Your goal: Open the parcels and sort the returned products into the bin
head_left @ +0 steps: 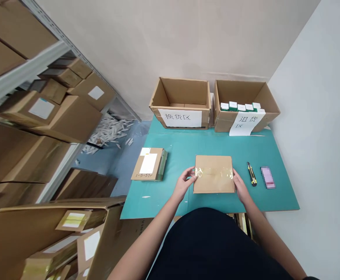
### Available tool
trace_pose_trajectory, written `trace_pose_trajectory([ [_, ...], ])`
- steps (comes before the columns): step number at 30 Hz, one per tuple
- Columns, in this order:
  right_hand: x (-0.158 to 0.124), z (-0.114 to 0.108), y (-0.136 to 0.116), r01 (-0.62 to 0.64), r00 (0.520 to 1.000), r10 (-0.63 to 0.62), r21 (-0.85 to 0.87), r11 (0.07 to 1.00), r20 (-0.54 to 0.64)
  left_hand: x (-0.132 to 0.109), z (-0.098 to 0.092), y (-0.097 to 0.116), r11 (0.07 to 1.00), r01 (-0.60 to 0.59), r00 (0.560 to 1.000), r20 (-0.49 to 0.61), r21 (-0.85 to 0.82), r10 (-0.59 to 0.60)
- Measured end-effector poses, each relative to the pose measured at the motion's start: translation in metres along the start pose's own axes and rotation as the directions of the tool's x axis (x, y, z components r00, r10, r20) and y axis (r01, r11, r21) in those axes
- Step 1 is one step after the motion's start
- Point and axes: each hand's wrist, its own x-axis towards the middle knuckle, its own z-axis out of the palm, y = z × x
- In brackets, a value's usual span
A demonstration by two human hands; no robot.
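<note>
In the head view, we are clamping our left grip (184, 182) and right grip (241, 186) on opposite edges of a taped cardboard parcel (213, 174); it is sitting on the teal surface (170, 155); a utility knife (251, 174) is lying just right of the parcel.

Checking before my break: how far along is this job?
Done: white-green boxes sit in the right carton. In hand: the left hand and right hand hold a taped parcel. Still left: a second parcel lies on the mat.
</note>
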Motion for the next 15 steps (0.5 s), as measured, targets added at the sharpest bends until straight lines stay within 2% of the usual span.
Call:
trace_pose_trajectory([
  [2,-0.005,0.010,-0.021,0.092,0.995,-0.093,-0.042,0.995,-0.027,-0.001,-0.006,0.007,1.000,-0.014,1.000,-0.004,0.013,0.014],
  [4,-0.010,0.016,-0.042,0.245,0.967,-0.255,-0.208,0.947,-0.021,-0.004,-0.009,0.010,1.000,-0.011,1.000,-0.007,0.014,0.011],
  [6,-0.016,0.020,-0.057,0.362,0.931,-0.348,-0.362,0.859,0.106,-0.005,-0.009,0.010,1.000,-0.008,1.000,-0.013,0.010,0.008],
  [7,-0.018,0.022,-0.062,0.398,0.917,-0.357,-0.413,0.819,0.177,-0.006,-0.008,0.009,1.000,-0.011,1.000,-0.017,0.003,0.011],
  [8,-0.020,0.023,-0.065,0.418,0.908,-0.350,-0.451,0.789,0.229,-0.006,-0.008,0.008,1.000,-0.016,1.000,-0.015,-0.012,0.015],
  [10,-0.021,0.023,-0.065,0.420,0.907,-0.339,-0.510,0.750,0.248,-0.006,-0.007,0.006,0.999,-0.021,1.000,0.002,-0.050,0.021],
  [15,-0.022,0.000,-0.052,0.348,0.928,-0.354,-0.608,0.714,0.115,-0.001,-0.009,-0.005,0.997,-0.004,1.000,0.028,-0.080,0.006],
])
